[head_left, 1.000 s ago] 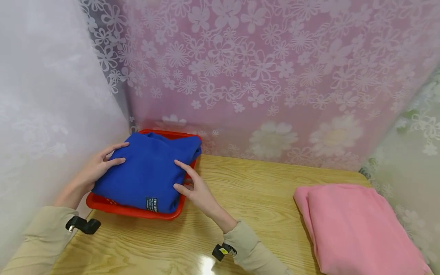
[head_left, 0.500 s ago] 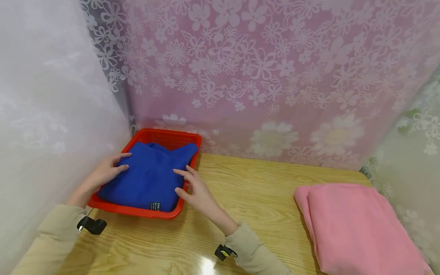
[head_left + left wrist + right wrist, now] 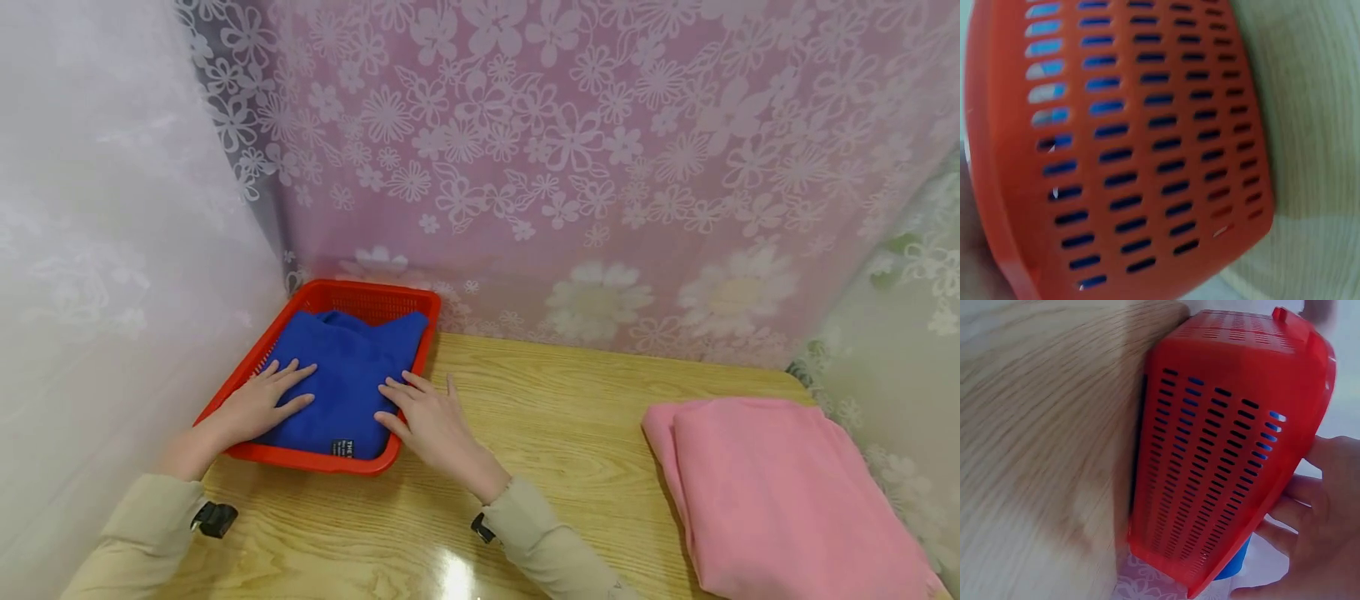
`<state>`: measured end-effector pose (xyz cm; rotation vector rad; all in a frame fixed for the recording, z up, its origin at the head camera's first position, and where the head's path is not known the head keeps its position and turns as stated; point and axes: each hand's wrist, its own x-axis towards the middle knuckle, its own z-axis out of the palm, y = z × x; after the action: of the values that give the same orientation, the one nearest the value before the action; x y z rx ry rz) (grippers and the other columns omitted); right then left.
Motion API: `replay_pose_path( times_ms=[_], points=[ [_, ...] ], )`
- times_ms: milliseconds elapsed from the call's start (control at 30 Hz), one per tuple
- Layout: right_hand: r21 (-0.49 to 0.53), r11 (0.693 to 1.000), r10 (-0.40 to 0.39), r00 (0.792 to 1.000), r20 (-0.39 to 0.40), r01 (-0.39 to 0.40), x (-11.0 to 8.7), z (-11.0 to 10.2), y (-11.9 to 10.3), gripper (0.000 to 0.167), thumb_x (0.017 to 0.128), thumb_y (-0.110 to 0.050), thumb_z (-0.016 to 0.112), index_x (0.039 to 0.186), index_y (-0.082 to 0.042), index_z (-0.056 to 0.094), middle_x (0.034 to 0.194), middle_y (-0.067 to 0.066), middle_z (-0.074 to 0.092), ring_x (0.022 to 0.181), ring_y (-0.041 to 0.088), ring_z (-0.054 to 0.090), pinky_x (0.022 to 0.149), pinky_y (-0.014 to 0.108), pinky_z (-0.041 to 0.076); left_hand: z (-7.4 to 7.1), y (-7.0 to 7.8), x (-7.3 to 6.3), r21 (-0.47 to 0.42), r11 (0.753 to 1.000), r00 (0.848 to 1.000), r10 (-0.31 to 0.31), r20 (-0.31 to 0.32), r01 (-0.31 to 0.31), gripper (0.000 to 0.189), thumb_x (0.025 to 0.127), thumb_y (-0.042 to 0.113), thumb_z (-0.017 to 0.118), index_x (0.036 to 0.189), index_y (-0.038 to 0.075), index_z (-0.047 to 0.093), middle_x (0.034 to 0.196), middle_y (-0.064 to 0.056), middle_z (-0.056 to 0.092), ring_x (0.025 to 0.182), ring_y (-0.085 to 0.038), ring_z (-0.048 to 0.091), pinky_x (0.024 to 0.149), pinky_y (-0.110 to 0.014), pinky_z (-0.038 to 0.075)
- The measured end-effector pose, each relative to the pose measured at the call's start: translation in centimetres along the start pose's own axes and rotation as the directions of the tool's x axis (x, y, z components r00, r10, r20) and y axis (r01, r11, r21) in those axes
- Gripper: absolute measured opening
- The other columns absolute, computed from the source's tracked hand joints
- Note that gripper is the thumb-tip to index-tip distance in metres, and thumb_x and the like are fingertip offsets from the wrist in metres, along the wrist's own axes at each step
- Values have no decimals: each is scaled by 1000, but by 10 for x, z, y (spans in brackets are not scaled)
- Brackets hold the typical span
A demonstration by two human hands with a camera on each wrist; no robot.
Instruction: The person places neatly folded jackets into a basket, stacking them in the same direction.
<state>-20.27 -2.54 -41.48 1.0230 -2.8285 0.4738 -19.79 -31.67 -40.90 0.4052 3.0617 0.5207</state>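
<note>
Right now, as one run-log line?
left hand: on folded blue garment in red basket; right hand: over basket's right rim; folded pink garment: on wooden table

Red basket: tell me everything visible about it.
The red basket looks like plastic, roughly rectangular, with rows of slots in its walls and a solid rim. It sits upright on the wooden table, holding folded blue cloth. The left hand and right hand reach over its rim; contact is unclear.
</note>
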Motion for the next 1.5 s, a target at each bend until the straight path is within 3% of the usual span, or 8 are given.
replay_pose_path(
  times_ms=[167, 267, 333, 433, 567, 733, 1300, 1500],
  points=[
    [29, 999, -23, 998, 51, 22, -3, -6, 6, 51, 105, -47, 49, 151, -25, 51, 157, -6, 44, 151, 16, 30, 118, 65, 23, 5, 6, 1, 57, 998, 998, 2, -67, 2, 59, 100, 33, 63, 146, -2, 51, 148, -39, 41, 136, -64, 31, 109, -75, 25],
    [129, 990, -65, 996, 55, 57, -11, -12, 13, 49, 105, -42, 52, 151, -23, 51, 158, -3, 43, 152, 19, 29, 118, 59, 28, 6, 19, -2, 106, 994, 981, 31, -194, -11, 46, 98, 24, 67, 136, -1, 61, 136, -34, 56, 128, -57, 49, 105, -73, 34],
    [192, 977, -90, 996, 4, 88, -19, -16, 19, 46, 105, -37, 56, 148, -21, 55, 155, -1, 48, 149, 22, 36, 117, 53, 34, 6, 30, -4, 125, 992, 948, 69, -310, -32, 35, 95, 18, 70, 126, 1, 68, 124, -29, 66, 116, -50, 61, 100, -70, 41],
    [261, 956, -101, 985, -140, 135, -32, -23, 27, 36, 103, -28, 61, 138, -19, 64, 143, 1, 60, 137, 23, 51, 111, 45, 44, 8, 49, -5, 136, 987, 872, 136, -470, -81, 22, 91, 10, 73, 112, 3, 74, 106, -21, 74, 98, -41, 70, 96, -64, 47],
    [253, 947, -102, 931, -351, 199, -52, -35, 43, 23, 100, -21, 66, 123, -18, 73, 125, -1, 70, 119, 19, 64, 96, 39, 55, 12, 79, 0, 150, 980, 791, 196, -579, -133, 15, 88, 8, 76, 102, 5, 76, 96, -16, 76, 89, -36, 72, 96, -60, 50],
    [186, 961, -95, 875, -474, 205, -75, -53, 70, 22, 97, -15, 69, 118, -18, 74, 119, -3, 72, 113, 18, 66, 91, 39, 57, 22, 118, 14, 166, 964, 740, 267, -617, -210, 13, 88, 12, 77, 100, 7, 77, 94, -12, 77, 88, -30, 72, 95, -57, 51],
    [15, 995, 96, 885, -456, -99, -188, -122, 161, 45, 94, -11, 73, 137, -15, 62, 132, 12, 63, 119, 36, 57, 85, 54, 52, 65, 240, 65, 118, 898, 721, 413, -556, -424, 19, 93, 17, 74, 111, 12, 75, 106, -5, 76, 100, -25, 71, 97, -50, 52],
    [7, 975, 202, 874, -442, -222, -242, -140, 197, 46, 94, -12, 72, 139, -12, 61, 138, 17, 58, 127, 45, 48, 96, 64, 40, 81, 289, 83, 78, 890, 768, 429, -475, -449, 23, 99, 24, 68, 119, 14, 72, 113, -2, 75, 107, -21, 69, 100, -44, 51]
  ],
)
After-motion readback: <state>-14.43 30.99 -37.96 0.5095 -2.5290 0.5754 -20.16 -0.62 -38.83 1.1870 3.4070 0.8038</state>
